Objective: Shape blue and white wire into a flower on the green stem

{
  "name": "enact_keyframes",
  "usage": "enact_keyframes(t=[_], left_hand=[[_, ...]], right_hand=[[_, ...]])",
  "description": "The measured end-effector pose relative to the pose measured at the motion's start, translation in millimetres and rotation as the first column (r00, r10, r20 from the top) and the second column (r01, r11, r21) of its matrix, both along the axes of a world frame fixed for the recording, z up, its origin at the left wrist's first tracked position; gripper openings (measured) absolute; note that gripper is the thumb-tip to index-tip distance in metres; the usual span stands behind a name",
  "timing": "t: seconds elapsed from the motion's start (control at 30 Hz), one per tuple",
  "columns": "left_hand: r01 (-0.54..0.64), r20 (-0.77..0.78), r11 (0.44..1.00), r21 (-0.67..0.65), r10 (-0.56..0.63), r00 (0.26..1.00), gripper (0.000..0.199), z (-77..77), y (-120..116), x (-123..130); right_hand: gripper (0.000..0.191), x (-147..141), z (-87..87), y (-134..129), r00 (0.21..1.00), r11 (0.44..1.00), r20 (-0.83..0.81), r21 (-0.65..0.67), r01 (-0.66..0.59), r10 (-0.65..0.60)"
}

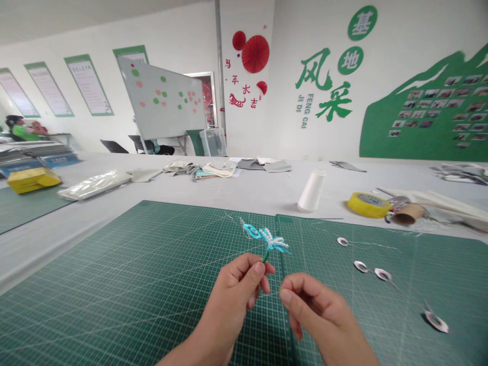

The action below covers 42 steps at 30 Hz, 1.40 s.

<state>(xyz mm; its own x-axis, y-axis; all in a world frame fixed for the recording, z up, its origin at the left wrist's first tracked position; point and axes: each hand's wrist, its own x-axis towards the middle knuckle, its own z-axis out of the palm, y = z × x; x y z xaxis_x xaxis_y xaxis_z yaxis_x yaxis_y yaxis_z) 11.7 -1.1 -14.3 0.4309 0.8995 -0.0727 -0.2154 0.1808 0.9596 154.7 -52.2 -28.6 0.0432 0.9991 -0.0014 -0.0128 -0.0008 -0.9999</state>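
My left hand (244, 284) pinches the green stem of a small beaded flower (273, 241) between thumb and fingers, above the cutting mats. The flower has light blue petals with rows of white beads, and a blue oval loop (252, 231) with thin wire sits at its left. Just right of it, my right hand (310, 305) has its thumb and index finger pressed together; whatever they hold, if anything, is too small to make out. Several pale pink oval pieces (383, 274) with thin wires lie on the right-hand green mat (328, 254).
Behind the mats stand a white thread cone (311, 190), a yellow tape roll (368, 204) and a cardboard tube (408, 214). Fabric pieces (221, 169) lie farther back. At the left are a yellow box (33, 180) and a plastic-wrapped bundle (95, 184). A person (25, 131) sits far left.
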Motion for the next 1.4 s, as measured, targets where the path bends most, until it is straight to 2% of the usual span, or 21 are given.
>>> enact_keyframes(t=[0.43,0.8,0.97,1.07,1.13,1.2,1.27,1.33,1.4], left_hand=[[0.015,0.145,0.999,-0.049,-0.008,0.989,0.02,4.9,-2.0,-1.4],[-0.007,0.117,0.999,-0.05,0.013,0.993,0.011,1.5,-1.5,-2.3],[-0.046,0.05,0.999,-0.02,0.047,0.998,0.014,-2.0,1.2,-3.0],[-0.077,0.01,0.997,0.002,0.077,0.997,0.015,-1.8,3.2,-4.2],[-0.087,-0.003,0.996,0.005,0.087,0.996,0.014,-1.3,4.1,-4.8],[-0.089,-0.013,0.996,0.009,0.089,0.996,0.012,-0.6,4.3,-4.6],[-0.084,-0.032,0.996,0.018,0.085,0.996,0.012,0.2,3.8,-3.7],[-0.069,-0.059,0.997,0.032,0.07,0.996,0.012,0.8,2.6,-2.4],[-0.045,-0.088,0.998,0.046,0.049,0.995,0.013,1.3,1.3,-1.3]], right_hand=[[0.023,1.8,0.5,-1.2,0.998,0.998,0.005,-0.004,0.061,-0.061],[0.026,3.9,0.8,-0.4,0.994,0.994,0.035,0.004,0.107,-0.107],[0.027,9.4,-1.1,4.1,0.989,0.996,0.111,-0.001,0.094,-0.093],[0.024,18.8,-2.3,8.8,0.939,0.983,0.292,0.02,0.181,-0.179],[0.015,25.4,-1.9,10.9,0.853,0.956,0.433,0.114,0.269,-0.292],[0.012,28.5,-0.3,10.7,0.786,0.92,0.479,0.214,0.328,-0.391],[0.025,25.7,1.5,8.4,0.83,0.924,0.407,0.206,0.323,-0.381],[0.035,17.3,1.9,5.4,0.94,0.969,0.238,0.096,0.227,-0.244],[0.042,6.3,0.3,3.6,0.995,0.996,0.043,0.021,0.088,-0.089]])
